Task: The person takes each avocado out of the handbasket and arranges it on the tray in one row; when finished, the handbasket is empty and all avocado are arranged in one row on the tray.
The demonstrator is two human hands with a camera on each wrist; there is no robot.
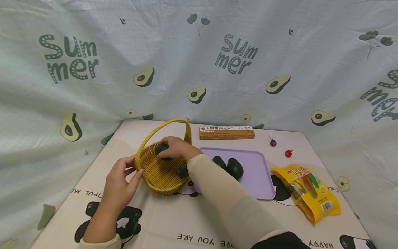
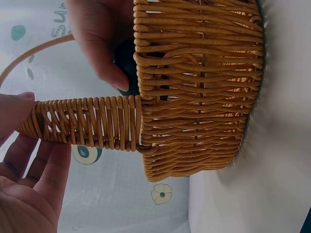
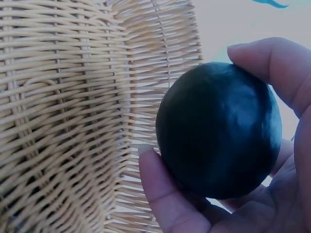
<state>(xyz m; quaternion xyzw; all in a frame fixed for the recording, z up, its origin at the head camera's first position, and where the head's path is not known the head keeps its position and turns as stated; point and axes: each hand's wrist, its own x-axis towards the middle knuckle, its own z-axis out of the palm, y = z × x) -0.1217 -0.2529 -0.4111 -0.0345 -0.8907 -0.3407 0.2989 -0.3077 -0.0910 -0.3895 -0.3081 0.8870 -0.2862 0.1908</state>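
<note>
You are looking down at a table covered with a cream cloth printed with black pandas and lettering (image 1: 174, 221), and on it a yellow woven wicker basket with an arched handle (image 1: 160, 173) sits just left of a flat lilac plastic tray (image 1: 258, 173). Behind the tray lies a long orange-and-white pasta box (image 1: 226, 132), with two small wrapped lollipops, one purple (image 1: 273, 142) and one red (image 1: 288, 153), near its right end. At your right lies a yellow snack bag (image 1: 309, 192), close to the tray's right edge.

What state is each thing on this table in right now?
Wicker basket: upright, one avocado lying inside.
Left hand: fingers straight, touching the basket's rim.
Right hand: grips a dark avocado over the basket.
Purple tray: flat, two avocados on it.
Pasta box: closed, lying flat.
Yellow snack bag: sealed, lying flat.
Two wrapped lollipops: lying on the table.
</note>
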